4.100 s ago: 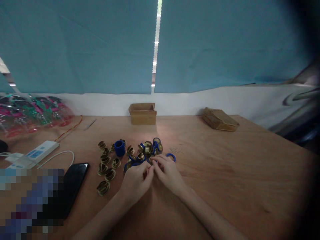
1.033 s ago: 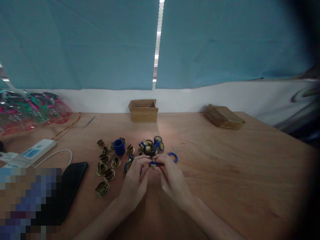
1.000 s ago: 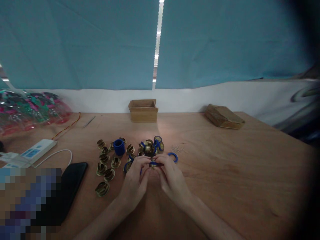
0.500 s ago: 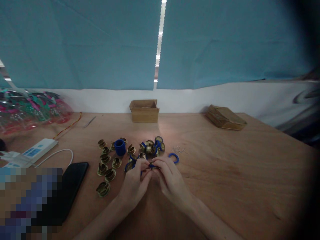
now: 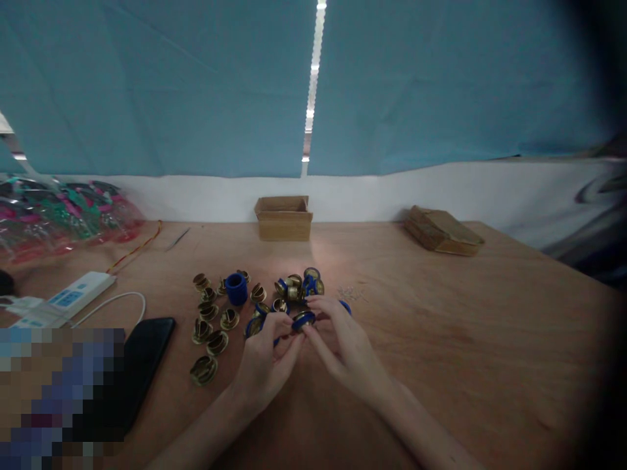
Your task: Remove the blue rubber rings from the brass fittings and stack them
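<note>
Between my two hands is a brass piece with a blue ring (image 5: 304, 320). My left hand (image 5: 269, 356) pinches its left side, and the fingers of my right hand (image 5: 345, 346) close on its right side. Just behind them lies a pile of brass pieces with blue rings (image 5: 311, 284). Several brass pieces without rings (image 5: 217, 341) are spread to the left, around an upright blue cylinder (image 5: 236, 290). A loose blue ring (image 5: 345, 307) shows partly behind my right hand. Small pale pins (image 5: 351, 294) lie scattered beyond it.
An open cardboard box (image 5: 284, 227) stands at the back, with a closed, creased carton (image 5: 443, 232) to its right. On the left are a white power strip (image 5: 81, 289), a black phone (image 5: 142, 365), tweezers (image 5: 178, 239) and plastic-wrapped items (image 5: 68, 215).
The ringed piece now shows more fully between my fingertips. My right hand has shifted slightly up and right, its fingers more spread, and covers more of the loose blue ring.
</note>
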Demonstrator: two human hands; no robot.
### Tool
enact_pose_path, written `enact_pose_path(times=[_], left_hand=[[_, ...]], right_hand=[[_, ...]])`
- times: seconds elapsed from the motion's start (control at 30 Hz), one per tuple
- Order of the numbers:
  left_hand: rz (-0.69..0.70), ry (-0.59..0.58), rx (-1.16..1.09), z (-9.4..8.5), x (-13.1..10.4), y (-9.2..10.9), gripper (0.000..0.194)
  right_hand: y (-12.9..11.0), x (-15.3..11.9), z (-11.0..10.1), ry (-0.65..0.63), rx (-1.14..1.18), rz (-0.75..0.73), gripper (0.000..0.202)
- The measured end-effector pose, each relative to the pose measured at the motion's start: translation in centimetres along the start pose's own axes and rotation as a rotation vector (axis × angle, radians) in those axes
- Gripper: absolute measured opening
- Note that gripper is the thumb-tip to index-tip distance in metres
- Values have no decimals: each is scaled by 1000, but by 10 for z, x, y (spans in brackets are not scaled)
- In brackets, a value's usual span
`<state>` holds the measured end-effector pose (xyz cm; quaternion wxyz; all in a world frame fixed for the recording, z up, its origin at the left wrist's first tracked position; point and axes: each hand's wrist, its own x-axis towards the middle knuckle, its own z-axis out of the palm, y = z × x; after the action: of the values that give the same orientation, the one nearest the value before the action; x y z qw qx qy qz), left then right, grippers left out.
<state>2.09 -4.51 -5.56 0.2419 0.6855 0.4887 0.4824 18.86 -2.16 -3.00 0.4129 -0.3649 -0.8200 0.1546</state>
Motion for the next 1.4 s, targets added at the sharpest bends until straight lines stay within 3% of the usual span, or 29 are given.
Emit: enact_pose_path(times=[0.27,0.57,1.0,1.4], left_hand=[[66,20,33,0,-2,-2,18],[81,-53,109,-1,-4,-3,11],[144,-55,169,-2,-3,-3,8],[85,-91,219,-2,-3,-3,3]], right_hand=[[0,0,-3,-103,144,126,20],[1,-2,0,-89,95,143,17],[-2,0,0,-130,101,145,14],[-2,-2,5,-88,88,148,11]])
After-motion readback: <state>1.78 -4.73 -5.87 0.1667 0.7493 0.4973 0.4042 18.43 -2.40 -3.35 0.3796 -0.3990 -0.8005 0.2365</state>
